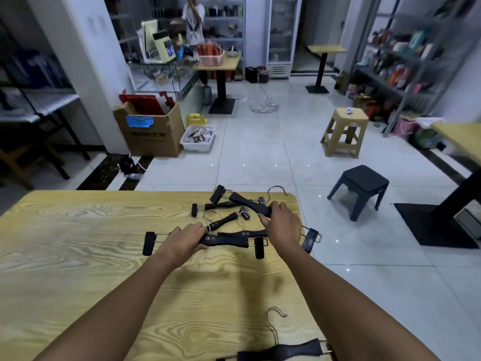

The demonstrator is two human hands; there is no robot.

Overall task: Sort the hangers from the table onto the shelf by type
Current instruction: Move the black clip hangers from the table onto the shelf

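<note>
Nearest us, one black clip hanger point(282, 350) lies at the wooden table's point(78, 243) front edge. Mid-table, our left hand point(186, 239) grasps the bar of a clip hanger point(223, 241) with yellow lettering; our right hand point(282, 225) closes on another hanger bar point(250, 204) in the tangled pile. Beyond the table stand a dark stool point(360, 187) and a tan stool point(345, 131).

A pile of clip hangers point(234, 220) lies on the far right part of the counter point(78, 243), with one more clip hanger point(281, 350) alone at the near edge. On the floor behind the counter stand a cardboard box point(153, 134) to the left and two stools point(345, 131) point(360, 190) to the right.
</note>
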